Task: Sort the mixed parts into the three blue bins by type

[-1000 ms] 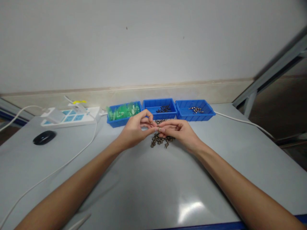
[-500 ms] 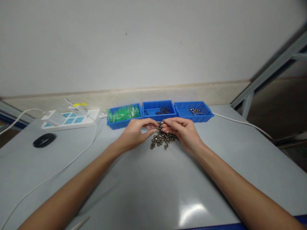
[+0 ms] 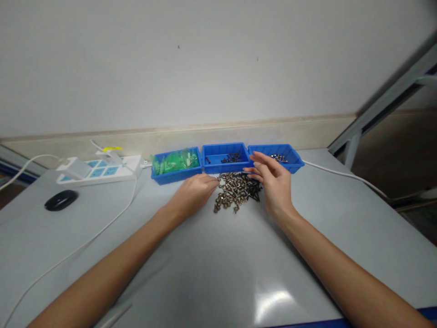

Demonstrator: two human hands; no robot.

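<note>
A loose pile of small screws, brassy on the left and darker on the right, lies on the grey table. My left hand rests at the pile's left edge, its fingers drawn together at the tips. Whatever they may pinch is too small to make out. Over the right side of the pile, my right hand is raised in front of the right blue bin. Its fingers are apart, and I see nothing held in them. Several shiny screws lie in that bin, partly behind my fingers.
The middle blue bin holds dark screws; the left blue bin holds green plastic packets. At left are a white power strip, a black mouse and a white cable. A wall stands behind.
My hands have parted from above the pile, where their fingertips met at a small shiny piece. The left has lowered to the pile's left edge; the right has moved right and its fingers have spread.
</note>
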